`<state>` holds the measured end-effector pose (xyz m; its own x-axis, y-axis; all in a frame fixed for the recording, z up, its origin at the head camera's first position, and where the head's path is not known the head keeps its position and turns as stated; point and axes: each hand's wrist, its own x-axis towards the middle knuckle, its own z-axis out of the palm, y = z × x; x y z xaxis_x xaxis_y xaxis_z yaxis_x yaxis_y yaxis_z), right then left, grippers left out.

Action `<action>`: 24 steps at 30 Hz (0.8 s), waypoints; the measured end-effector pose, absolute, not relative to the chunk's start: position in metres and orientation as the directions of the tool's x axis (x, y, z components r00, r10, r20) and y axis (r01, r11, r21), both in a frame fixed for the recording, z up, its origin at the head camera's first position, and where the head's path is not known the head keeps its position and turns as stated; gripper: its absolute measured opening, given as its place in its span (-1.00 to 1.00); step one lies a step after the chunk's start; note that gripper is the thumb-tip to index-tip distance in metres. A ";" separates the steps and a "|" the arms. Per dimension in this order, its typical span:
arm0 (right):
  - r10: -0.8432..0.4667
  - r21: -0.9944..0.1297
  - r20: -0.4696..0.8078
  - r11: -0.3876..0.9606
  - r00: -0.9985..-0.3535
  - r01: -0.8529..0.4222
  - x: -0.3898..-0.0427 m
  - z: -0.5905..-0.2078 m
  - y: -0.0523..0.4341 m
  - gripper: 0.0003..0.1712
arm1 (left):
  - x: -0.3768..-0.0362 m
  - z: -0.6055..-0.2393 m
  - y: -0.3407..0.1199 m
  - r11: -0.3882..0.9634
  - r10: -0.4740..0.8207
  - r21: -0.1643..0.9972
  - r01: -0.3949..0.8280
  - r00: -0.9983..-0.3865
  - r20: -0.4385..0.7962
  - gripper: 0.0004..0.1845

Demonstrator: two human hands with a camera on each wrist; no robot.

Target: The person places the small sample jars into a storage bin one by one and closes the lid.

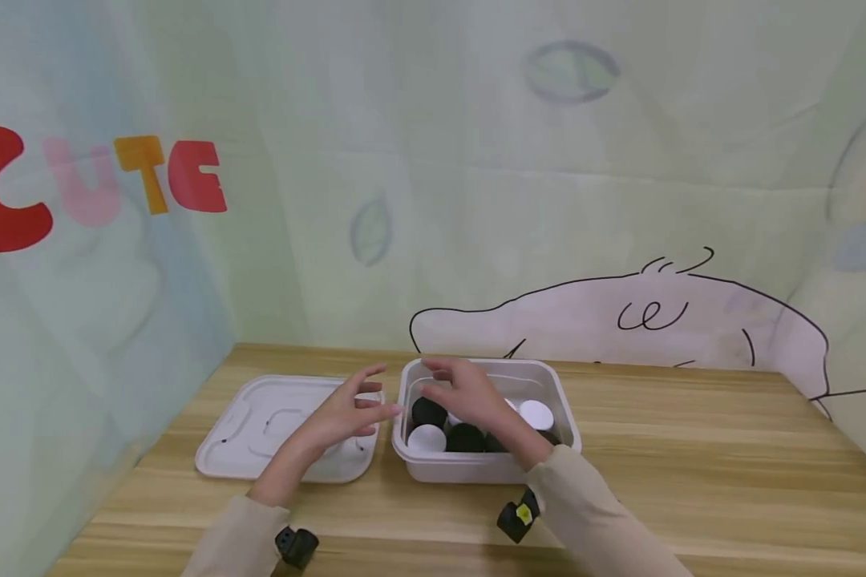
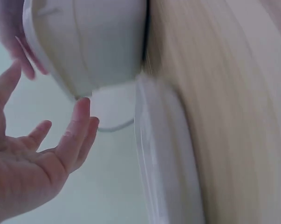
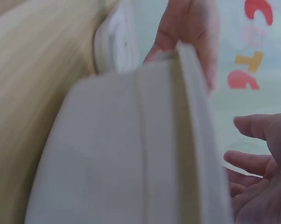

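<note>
A white plastic box (image 1: 469,469) stands on the table, holding several round black and white pieces, among them a white one (image 1: 426,440) and a black one (image 1: 465,437). My right hand (image 1: 471,391) hovers over the box with loosely bent fingers and nothing in it; the forearm hides part of the contents. To the left of the box lies its flat white lid (image 1: 260,425). Above the lid's right side is my left hand (image 1: 346,413), fingers spread and holding nothing, thumb close to the box's left rim. In the left wrist view the left hand (image 2: 42,158) shows its spread fingers beside the box.
The wooden table (image 1: 693,465) stretches to the right and in front of the box. A printed cloth (image 1: 476,200) with cartoon lines and letters hangs behind and at the left. Small black cameras (image 1: 297,546) sit at both wrists.
</note>
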<state>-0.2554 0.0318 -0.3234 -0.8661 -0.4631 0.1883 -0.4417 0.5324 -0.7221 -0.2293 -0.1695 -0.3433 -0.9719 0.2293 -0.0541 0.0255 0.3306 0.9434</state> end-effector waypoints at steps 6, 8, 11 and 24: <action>-0.538 -0.772 0.222 0.412 -0.813 -0.484 -0.237 -0.313 0.010 -0.47 | -0.225 -0.330 -0.204 0.420 0.201 0.905 0.062 -0.979 -0.027 -0.24; -0.555 -0.788 0.223 0.381 -0.801 -0.483 -0.230 -0.312 0.002 -0.45 | -0.223 -0.327 -0.215 0.451 0.193 0.889 0.075 -0.981 -0.015 -0.23; -0.562 -0.803 0.227 0.354 -0.795 -0.480 -0.222 -0.315 -0.011 -0.41 | -0.219 -0.325 -0.229 0.501 0.181 0.860 0.098 -0.984 0.006 -0.23; -0.494 -0.833 0.226 0.348 -0.839 -0.429 -0.192 -0.342 -0.056 -0.34 | -0.207 -0.340 -0.285 0.767 0.098 0.626 0.139 -0.990 0.100 -0.28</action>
